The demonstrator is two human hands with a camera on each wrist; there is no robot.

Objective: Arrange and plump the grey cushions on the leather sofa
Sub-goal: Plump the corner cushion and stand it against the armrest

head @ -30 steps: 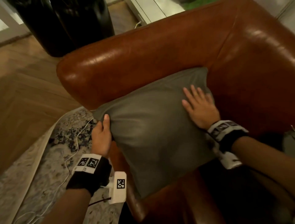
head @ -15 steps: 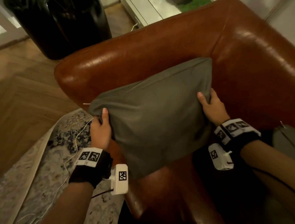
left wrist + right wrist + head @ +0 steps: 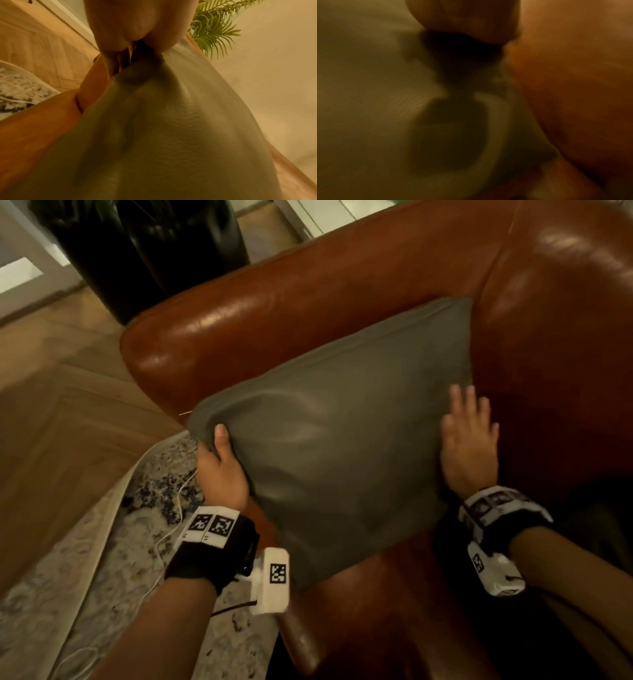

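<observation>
A grey cushion [image 3: 335,436] leans in the corner of the brown leather sofa [image 3: 308,302], against the armrest and backrest. My left hand [image 3: 219,460] grips the cushion's lower left corner, thumb on its front and fingers behind it. In the left wrist view the grey cushion [image 3: 171,135] fills the frame, with my fingers [image 3: 113,65] behind its edge. My right hand [image 3: 467,433] lies flat with straight fingers on the cushion's right edge, next to the backrest. The right wrist view is blurred, showing grey cushion fabric [image 3: 368,94] beside leather [image 3: 573,81].
A patterned rug [image 3: 85,594] with a white cable [image 3: 171,525] lies left of the sofa on wooden floor [image 3: 51,405]. Tall black objects [image 3: 144,251] stand behind the armrest. A green plant [image 3: 212,27] shows in the left wrist view. The sofa seat [image 3: 376,611] lies below the cushion.
My right hand let go of the cushion's right edge, which it gripped half a second ago, and now lies flat on it. The left hand keeps its grip on the corner.
</observation>
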